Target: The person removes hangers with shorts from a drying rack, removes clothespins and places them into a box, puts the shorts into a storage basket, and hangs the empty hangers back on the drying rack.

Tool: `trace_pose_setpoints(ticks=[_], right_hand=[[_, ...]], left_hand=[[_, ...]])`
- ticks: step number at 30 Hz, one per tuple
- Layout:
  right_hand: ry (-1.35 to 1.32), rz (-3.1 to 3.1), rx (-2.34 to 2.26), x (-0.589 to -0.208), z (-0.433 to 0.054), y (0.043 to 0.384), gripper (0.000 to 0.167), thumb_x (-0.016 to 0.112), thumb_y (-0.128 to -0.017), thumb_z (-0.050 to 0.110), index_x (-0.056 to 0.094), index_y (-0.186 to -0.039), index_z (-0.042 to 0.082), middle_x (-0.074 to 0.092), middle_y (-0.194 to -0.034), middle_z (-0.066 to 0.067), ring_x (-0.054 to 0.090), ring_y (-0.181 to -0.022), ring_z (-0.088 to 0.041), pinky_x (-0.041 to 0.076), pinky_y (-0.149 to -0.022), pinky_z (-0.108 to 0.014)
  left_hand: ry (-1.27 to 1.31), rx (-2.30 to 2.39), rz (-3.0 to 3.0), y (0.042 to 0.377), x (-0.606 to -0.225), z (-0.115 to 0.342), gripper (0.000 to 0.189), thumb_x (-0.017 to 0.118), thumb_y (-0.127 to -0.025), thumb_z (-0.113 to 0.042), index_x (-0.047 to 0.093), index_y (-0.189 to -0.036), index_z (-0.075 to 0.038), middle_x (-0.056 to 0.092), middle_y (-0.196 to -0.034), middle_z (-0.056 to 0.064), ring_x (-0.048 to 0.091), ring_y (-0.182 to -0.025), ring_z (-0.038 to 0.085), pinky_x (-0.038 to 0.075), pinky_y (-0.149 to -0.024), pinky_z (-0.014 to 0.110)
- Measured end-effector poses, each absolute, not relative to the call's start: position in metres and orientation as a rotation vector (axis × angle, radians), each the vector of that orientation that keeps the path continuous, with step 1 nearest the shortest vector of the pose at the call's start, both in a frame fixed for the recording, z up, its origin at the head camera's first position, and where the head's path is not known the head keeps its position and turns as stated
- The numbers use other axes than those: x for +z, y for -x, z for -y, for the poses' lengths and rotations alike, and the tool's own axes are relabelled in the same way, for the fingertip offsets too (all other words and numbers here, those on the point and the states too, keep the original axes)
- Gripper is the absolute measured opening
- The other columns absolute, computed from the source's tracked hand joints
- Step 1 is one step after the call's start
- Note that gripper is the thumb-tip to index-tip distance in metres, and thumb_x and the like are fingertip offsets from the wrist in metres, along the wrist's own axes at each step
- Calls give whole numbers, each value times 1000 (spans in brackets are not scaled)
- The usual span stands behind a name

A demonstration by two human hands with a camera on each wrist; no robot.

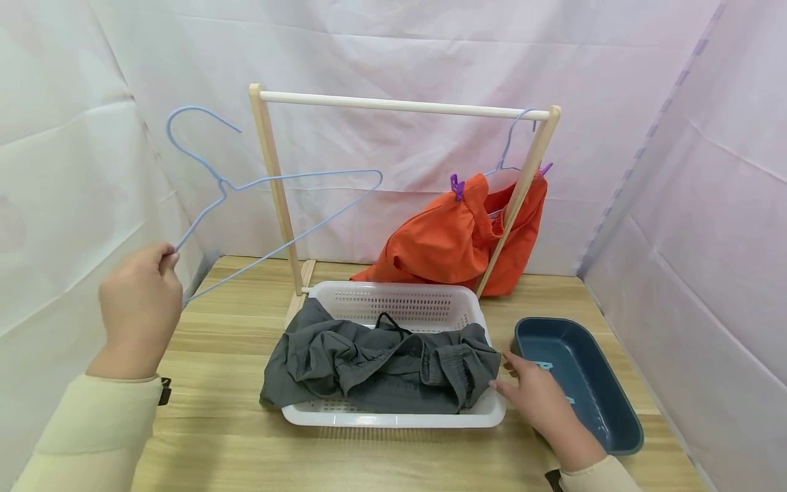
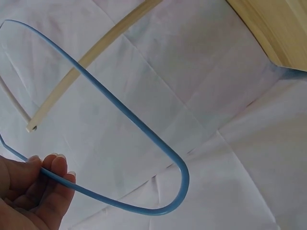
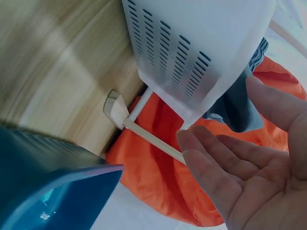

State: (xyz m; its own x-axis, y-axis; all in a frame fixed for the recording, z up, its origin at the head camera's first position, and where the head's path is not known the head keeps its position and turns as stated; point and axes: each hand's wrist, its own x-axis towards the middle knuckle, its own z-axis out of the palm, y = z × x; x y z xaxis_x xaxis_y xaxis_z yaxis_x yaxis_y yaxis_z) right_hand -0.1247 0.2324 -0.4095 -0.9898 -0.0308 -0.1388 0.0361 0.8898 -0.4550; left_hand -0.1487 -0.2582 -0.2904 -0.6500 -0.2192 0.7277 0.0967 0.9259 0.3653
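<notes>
- Head view: middle left, the left hand pinched a blue wire hanger.
- Lower right, the right hand, fingers wide, was by gray drawstring pants over the lower-middle white basket.
- Grabbing them seemed the step; next likely needed a pinch.

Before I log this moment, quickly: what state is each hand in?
Left hand: closed, holding the blue hanger.
Right hand: open, holding nothing.
</notes>
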Motion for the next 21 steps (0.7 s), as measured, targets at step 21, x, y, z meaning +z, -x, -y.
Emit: trace_pose_setpoints(ticks=[21], right_hand=[[14,-2897,-782,-427,-231,116,30,68,-87,15,66,-107,-7,69,-88,-8,62,-77,-18,52,-64,-37]], left_hand=[[-61,-438,2319,179,-265,256,17,50,-93,2,64,-96,11,63,-88,34,56,-77,53,39,-60,58]])
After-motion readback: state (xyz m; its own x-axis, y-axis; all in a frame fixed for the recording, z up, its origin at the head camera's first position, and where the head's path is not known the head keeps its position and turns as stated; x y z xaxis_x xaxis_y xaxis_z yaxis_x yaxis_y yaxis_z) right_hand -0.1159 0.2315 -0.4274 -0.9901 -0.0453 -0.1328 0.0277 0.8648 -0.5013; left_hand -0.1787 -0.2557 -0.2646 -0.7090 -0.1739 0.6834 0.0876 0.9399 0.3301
